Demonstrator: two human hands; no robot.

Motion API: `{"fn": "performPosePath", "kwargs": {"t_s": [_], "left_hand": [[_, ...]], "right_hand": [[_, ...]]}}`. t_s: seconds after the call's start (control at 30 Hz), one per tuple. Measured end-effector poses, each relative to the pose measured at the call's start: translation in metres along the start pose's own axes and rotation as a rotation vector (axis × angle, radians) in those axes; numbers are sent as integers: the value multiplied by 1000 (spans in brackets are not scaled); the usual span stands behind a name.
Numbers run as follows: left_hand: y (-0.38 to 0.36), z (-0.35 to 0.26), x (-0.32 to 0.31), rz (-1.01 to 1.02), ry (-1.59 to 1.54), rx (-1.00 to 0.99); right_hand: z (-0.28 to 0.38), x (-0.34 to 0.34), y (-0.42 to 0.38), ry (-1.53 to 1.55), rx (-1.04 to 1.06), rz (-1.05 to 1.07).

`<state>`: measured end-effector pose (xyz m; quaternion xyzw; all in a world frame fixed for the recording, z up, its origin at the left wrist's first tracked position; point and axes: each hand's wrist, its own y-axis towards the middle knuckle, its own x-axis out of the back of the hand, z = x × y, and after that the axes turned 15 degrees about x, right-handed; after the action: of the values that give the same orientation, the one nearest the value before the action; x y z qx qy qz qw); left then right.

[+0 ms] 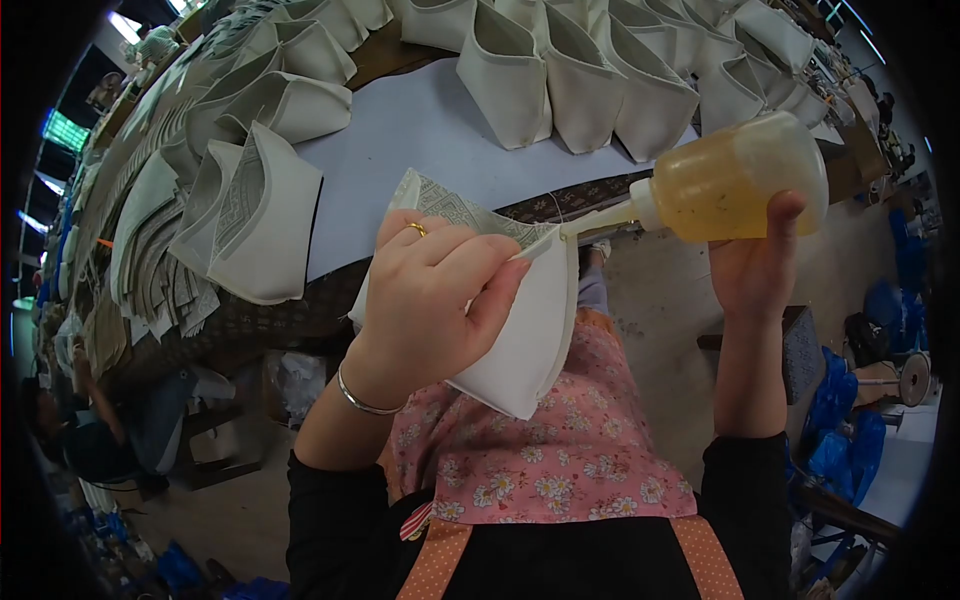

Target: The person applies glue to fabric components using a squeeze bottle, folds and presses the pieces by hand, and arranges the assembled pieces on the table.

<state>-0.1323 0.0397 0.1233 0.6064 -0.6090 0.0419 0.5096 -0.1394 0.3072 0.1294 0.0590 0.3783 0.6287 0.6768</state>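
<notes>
My left hand [430,290], with a ring and a bracelet, pinches the upper edge of a white pointed fabric piece [530,340] that has a grey patterned lining. In my right hand [760,250] is a clear squeeze bottle [740,180] of amber liquid, tilted on its side with the nozzle pointing left. The nozzle tip [570,230] is at the piece's top corner, just right of my left fingers. Whether it touches the fabric I cannot tell.
Several similar white pieces [580,90] stand along the back of the table, on and around a pale sheet [390,150]. Stacked flat pieces [150,240] lie at the left. A stool [800,350] is at the right. Another person [90,430] sits at the far left.
</notes>
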Motion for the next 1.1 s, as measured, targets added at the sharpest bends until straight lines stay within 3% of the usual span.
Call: {"fn": "performPosePath", "kwargs": {"t_s": [0.37, 0.6, 0.77, 1.1], "left_hand": [[3, -1, 3, -35, -58, 11], [5, -2, 5, -46, -162, 175], [6, -2, 7, -55, -220, 294], [7, 4, 10, -139, -420, 515]], "right_hand": [[0, 3, -11, -28, -107, 88], [11, 6, -23, -39, -133, 154], [18, 14, -32, -230, -110, 215], [21, 32, -53, -92, -130, 185]]}}
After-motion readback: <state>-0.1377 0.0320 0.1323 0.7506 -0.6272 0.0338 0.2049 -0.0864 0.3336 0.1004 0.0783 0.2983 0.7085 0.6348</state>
